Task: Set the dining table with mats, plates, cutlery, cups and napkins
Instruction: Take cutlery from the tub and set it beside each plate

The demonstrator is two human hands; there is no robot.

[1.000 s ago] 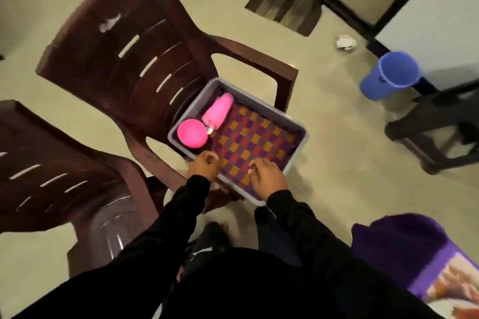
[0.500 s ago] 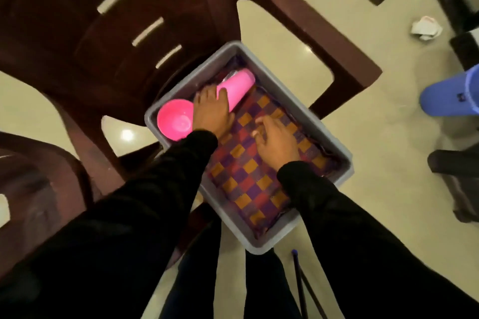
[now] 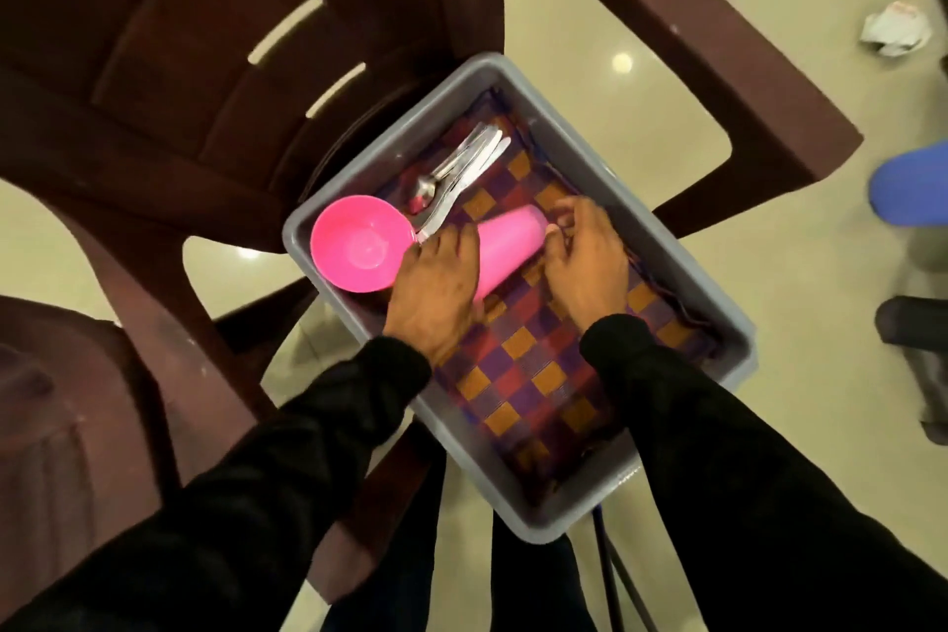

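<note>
pink cup (image 3: 505, 246) now lies on its side across the checked mat (image 3: 518, 375) in the grey bin (image 3: 559, 118), uncovering the cutlery (image 3: 456, 175). left hand (image 3: 436, 287) grips its wide end; right hand (image 3: 585, 262), moved up, pinches its base beside the pink bowl (image 3: 359, 244).

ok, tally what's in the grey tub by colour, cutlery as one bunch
Pink: 2, bowl and cup
Silver: 1, cutlery bunch
Purple-orange check: 1, mat
Total: 4 in the tub
</note>
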